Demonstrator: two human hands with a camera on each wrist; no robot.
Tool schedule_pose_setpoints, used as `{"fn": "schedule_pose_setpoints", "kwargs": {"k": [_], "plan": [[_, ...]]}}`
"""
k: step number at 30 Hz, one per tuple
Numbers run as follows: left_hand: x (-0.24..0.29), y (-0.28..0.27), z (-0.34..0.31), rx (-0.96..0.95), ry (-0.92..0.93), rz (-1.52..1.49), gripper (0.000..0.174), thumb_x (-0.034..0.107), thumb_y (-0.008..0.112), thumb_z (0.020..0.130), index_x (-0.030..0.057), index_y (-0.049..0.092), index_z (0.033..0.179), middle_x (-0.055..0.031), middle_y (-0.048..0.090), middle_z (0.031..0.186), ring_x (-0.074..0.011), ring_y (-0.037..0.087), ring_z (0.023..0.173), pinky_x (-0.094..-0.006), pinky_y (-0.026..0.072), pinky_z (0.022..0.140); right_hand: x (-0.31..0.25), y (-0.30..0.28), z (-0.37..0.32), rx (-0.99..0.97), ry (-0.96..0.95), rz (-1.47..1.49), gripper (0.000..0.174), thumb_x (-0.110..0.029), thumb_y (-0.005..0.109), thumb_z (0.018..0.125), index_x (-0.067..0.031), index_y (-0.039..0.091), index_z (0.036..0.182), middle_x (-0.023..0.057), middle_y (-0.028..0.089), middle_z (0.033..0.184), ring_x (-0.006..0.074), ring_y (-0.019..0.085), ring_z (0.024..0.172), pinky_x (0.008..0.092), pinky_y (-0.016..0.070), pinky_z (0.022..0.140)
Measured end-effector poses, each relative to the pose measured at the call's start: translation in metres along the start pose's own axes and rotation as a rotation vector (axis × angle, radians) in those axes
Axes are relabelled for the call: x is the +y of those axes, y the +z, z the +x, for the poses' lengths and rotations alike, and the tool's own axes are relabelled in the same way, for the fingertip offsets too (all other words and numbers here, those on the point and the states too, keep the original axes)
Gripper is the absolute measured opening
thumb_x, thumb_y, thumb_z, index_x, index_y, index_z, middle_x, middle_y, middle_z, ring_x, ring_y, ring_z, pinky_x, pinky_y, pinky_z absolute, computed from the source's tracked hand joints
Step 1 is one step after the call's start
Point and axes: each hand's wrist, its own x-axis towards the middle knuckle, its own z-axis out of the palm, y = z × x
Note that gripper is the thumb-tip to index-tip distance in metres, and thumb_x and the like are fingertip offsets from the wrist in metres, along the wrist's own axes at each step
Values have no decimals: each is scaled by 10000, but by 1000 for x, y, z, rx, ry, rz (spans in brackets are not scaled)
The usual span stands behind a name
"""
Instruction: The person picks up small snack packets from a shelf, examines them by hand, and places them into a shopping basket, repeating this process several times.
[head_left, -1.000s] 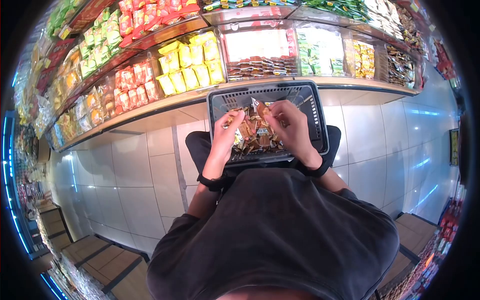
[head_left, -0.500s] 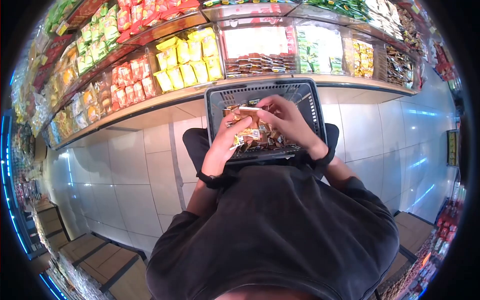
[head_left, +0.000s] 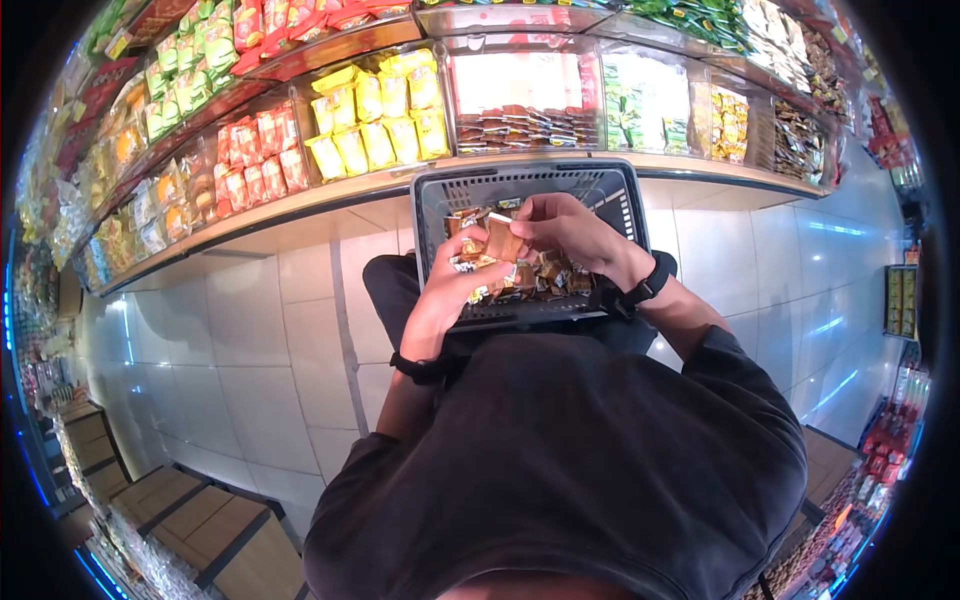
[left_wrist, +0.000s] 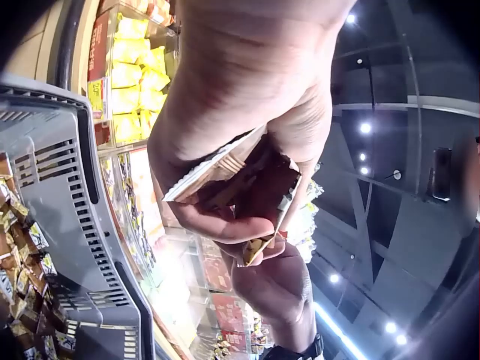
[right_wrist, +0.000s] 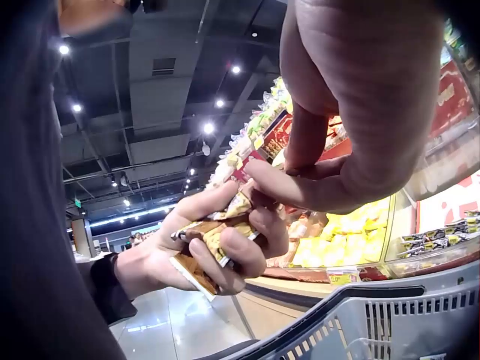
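Over the basket, my left hand [head_left: 448,288] grips a few small brown-and-gold snack packets [head_left: 503,240], its fingers curled round them. In the right wrist view these packets [right_wrist: 214,244] show stacked between thumb and fingers, their crimped ends sticking out. My right hand [head_left: 577,236] pinches the upper edge of the bundle between thumb and fingertips. From the left wrist view, a packet's white serrated edge [left_wrist: 199,176] juts out beside the palm. Beneath both hands lie many loose brown packets [head_left: 548,275] in the grey basket [head_left: 643,215].
The basket rests across the person's lap, close against the wooden shelf ledge [head_left: 390,205]. Behind it are bins of yellow bags [head_left: 375,125], red bags [head_left: 255,160] and brown packets [head_left: 525,130]. Wooden stools [head_left: 205,520] stand behind on the tiled floor [head_left: 240,390].
My right hand has brought a pointed brown packet from above the basket over to the left hand's bundle. Now its wrist sits slightly higher and farther right.
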Motion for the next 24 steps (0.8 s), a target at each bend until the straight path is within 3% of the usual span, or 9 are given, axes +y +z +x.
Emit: {"fn": "schedule_pose_setpoints", "kwargs": {"k": [4,7,8,11,13,14,15,17,24], "plan": [[-2,-13,2,24,51,-42,228,-40,732,867,28,617,1052,-95,699,995,-248,739,855,-316,574,735,-22,-19,25,128,-139,-265,89,-77,658,982,-3,608,980,44,689,868,159,694,825,299,583,779],[-4,-26,1,119,9,-47,213,-6,727,869,55,612,1038,-82,681,953,-238,729,851,-293,558,686,-53,-47,74,338,-517,-845,105,-55,663,945,30,609,974,168,719,869,209,711,751,318,552,692],[-1,-27,0,130,-11,-41,209,-7,718,876,62,612,1042,-81,679,953,-236,731,853,-286,542,652,-63,-50,89,335,-520,-850,105,-55,663,945,30,609,974,168,719,869,209,711,751,318,552,692],[3,-25,-3,137,9,-57,204,2,720,883,66,613,1045,-78,678,957,-232,731,852,-276,531,640,-86,-56,142,484,-539,-1212,80,5,621,955,36,551,930,134,637,780,175,605,713,322,574,798],[-2,-27,-1,135,12,-72,202,2,716,890,65,613,1052,-75,679,969,-234,733,852,-276,527,644,-59,-92,205,379,-921,-1407,92,73,577,913,27,511,868,171,564,785,225,519,686,354,564,779],[-1,-25,-1,135,5,-84,200,-1,715,891,62,613,1051,-74,680,967,-233,733,855,-277,528,648,-39,-118,244,284,-996,-1288,131,147,507,876,23,485,837,192,508,811,287,472,706,373,551,744],[-1,-24,-1,137,-3,-96,198,-4,713,891,58,613,1050,-74,681,966,-233,732,858,-278,529,652,-41,-112,243,234,-924,-1348,154,32,505,837,32,508,991,270,628,953,490,622,878,523,511,746],[0,-24,-3,140,-8,-85,196,-6,712,892,50,613,1052,-73,682,964,-229,731,869,-280,532,661,-42,-101,241,294,-755,-1556,197,35,511,839,22,503,1036,260,635,1026,471,626,950,511,519,813],[1,-28,-6,134,9,-125,211,-17,717,893,33,613,1070,-91,692,969,-227,731,878,-299,551,709,-23,-118,264,267,-686,-1593,252,46,512,853,11,512,1102,248,640,1093,437,625,1054,485,517,888]]}}
